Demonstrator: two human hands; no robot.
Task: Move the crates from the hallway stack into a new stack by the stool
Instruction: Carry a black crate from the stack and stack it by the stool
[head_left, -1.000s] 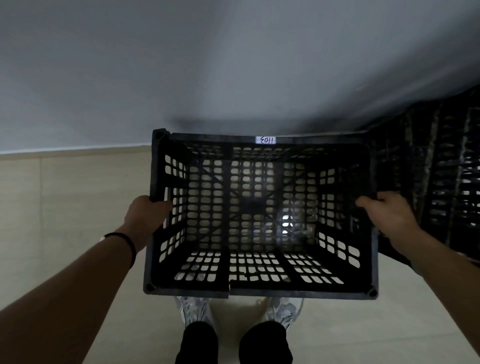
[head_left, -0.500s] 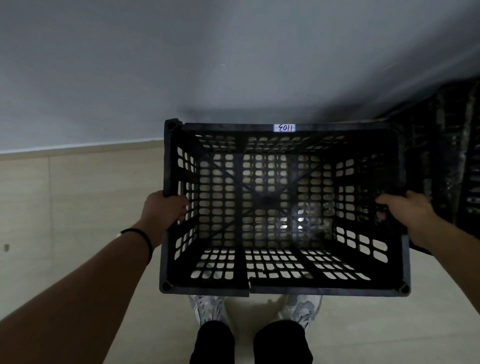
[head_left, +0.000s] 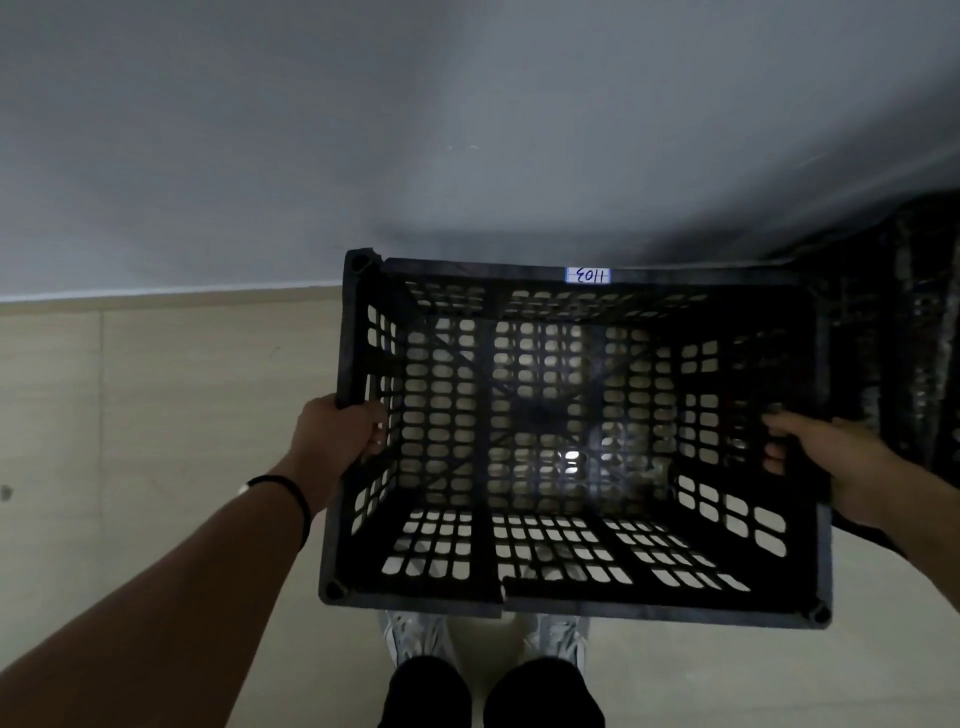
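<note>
A black slatted plastic crate (head_left: 571, 441) is held open side up, above the floor, a small white label on its far rim. What appear to be more dark crates (head_left: 904, 332) are stacked just right.

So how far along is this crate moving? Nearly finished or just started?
Hard to say overall. In hand: one empty black crate is carried off the floor, the left hand and right hand gripping its side walls. More dark crates stand stacked at right, but which stack that is cannot be told. No stool is in view, so setting this crate down is left.
</note>
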